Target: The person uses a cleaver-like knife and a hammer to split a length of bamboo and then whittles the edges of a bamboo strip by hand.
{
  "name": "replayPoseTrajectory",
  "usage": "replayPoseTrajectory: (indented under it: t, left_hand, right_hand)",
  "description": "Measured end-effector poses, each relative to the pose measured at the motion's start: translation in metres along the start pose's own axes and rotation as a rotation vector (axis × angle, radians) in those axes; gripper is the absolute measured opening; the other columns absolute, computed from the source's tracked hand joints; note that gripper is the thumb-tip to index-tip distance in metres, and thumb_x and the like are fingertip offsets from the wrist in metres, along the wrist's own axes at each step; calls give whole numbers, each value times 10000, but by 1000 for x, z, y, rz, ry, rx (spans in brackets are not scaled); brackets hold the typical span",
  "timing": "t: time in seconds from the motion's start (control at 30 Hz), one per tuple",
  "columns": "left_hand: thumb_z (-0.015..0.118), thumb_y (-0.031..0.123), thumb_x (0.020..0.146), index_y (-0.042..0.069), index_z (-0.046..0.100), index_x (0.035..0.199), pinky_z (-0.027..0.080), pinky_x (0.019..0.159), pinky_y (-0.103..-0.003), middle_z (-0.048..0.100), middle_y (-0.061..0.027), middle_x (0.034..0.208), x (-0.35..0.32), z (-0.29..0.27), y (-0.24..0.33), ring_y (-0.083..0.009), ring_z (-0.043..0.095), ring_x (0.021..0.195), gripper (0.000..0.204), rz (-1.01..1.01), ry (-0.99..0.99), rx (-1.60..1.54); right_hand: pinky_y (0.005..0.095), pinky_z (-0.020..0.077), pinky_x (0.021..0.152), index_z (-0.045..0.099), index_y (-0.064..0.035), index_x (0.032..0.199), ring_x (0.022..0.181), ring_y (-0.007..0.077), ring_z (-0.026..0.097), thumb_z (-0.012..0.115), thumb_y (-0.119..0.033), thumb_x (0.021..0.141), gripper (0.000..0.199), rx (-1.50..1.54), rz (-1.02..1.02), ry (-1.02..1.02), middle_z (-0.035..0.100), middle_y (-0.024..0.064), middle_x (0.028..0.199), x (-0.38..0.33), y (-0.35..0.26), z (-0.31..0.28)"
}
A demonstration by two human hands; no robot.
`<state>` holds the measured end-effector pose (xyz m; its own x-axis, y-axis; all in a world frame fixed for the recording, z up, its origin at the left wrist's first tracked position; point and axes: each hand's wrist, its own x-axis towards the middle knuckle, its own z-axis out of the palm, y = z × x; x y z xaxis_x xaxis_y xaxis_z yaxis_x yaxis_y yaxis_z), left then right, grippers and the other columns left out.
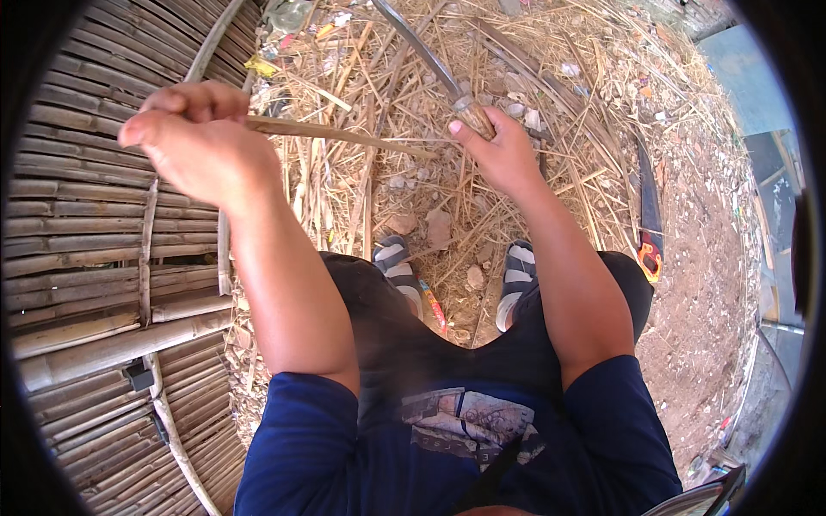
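Note:
My left hand (202,142) is raised at the upper left with its fingers curled around one end of a thin bamboo strip (344,136). The strip reaches rightward from behind the hand, and its free end lies just short of my right hand. In my right hand (506,156), closed with the thumb along the grip, is a long knife with a wooden handle (473,116). Its narrow, slightly curved metal blade (417,47) points up and away to the left. Blade and strip are apart. The knife's tip runs out at the top edge.
A wall of bamboo slats (77,224) stands along the left. Straw and bamboo shavings (379,189) litter the ground around my sandalled feet (396,262). On the right lies a handsaw (650,202) with a red and orange handle. Bluish panels (748,82) lean at the far right.

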<state>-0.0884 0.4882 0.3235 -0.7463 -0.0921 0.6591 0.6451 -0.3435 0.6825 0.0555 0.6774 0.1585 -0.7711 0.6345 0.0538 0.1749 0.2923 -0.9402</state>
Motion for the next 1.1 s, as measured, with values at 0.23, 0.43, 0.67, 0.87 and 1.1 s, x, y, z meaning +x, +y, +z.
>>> replayPoseTrajectory:
  t: [0.23, 0.43, 0.67, 0.87, 1.1]
  left_hand:
    - [284, 716, 969, 108, 399, 829, 246, 514, -295, 339, -10, 652, 13, -8, -14, -145, 306, 556, 634, -28, 39, -66]
    - [254, 718, 972, 75, 401, 841, 266, 508, -297, 351, -9, 660, 12, -3, -21, -139, 291, 548, 672, 58, 94, 78]
    - [252, 665, 1006, 68, 394, 859, 267, 510, -291, 352, -13, 693, 15, -14, -23, -135, 297, 569, 632, -53, 149, -1]
    - [255, 576, 1048, 71, 373, 850, 269, 532, -274, 332, -8, 700, 11, -10, -16, -127, 282, 586, 555, -4, 181, -2]
    - [186, 585, 1040, 78, 333, 826, 284, 524, -291, 337, -16, 697, 22, -41, -26, -143, 266, 593, 570, -121, 343, 44]
  right_hand:
    - [291, 429, 554, 617, -11, 1003, 602, 99, 536, 566, -438, 997, 430, 257, 73, -95, 590, 18, 702, -31, -35, 24]
    - [403, 480, 634, 587, 26, 1040, 641, 282, 612, 551, -410, 994, 440, -1, 1, -152, 601, 138, 675, -78, -4, 84]
    - [440, 488, 664, 564, -1, 957, 709, 373, 637, 552, -398, 984, 398, -16, 166, -223, 624, 202, 730, -65, -7, 77]
    - [459, 473, 613, 541, -5, 946, 655, 400, 629, 571, -376, 977, 374, 77, -48, -199, 606, 213, 688, -88, -5, 110]
    - [425, 468, 584, 553, -6, 1048, 595, 350, 625, 587, -345, 978, 348, 23, -70, -212, 589, 177, 622, -89, 0, 124]
